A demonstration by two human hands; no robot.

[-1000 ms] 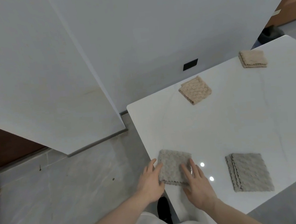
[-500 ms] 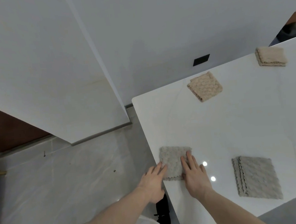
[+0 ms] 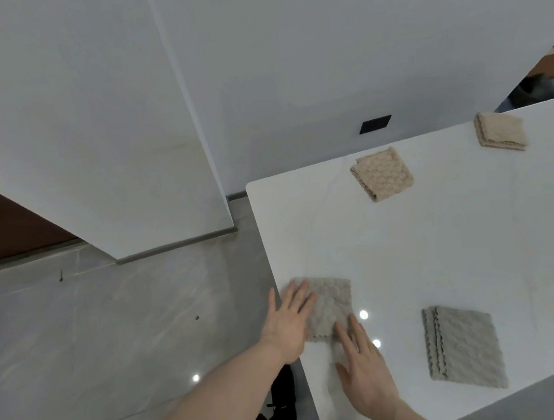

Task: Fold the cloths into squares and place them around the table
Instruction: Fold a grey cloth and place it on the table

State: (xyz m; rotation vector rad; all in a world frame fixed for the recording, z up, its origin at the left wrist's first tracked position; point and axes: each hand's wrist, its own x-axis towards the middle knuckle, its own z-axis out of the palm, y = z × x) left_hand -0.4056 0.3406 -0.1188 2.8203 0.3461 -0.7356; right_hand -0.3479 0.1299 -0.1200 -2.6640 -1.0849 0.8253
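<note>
At the table's [image 3: 441,244] near-left edge I see the grey folded cloth [image 3: 332,302], my left hand [image 3: 288,324] flat on it with fingers spread, my right hand [image 3: 363,367] open, fingertips at its near edge. Another grey cloth [image 3: 465,347] lies rightward by the near edge; two beige cloths [image 3: 382,174] [image 3: 501,132] line the far edge, bare tabletop between.

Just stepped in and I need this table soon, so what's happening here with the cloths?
A person is laying folded cloths around the white table. Both hands lie flat on a grey folded cloth at the near-left corner: the left hand on its left part, the right hand at its near edge. Another grey folded cloth lies to the right, and two beige folded cloths sit along the far edge.
</note>
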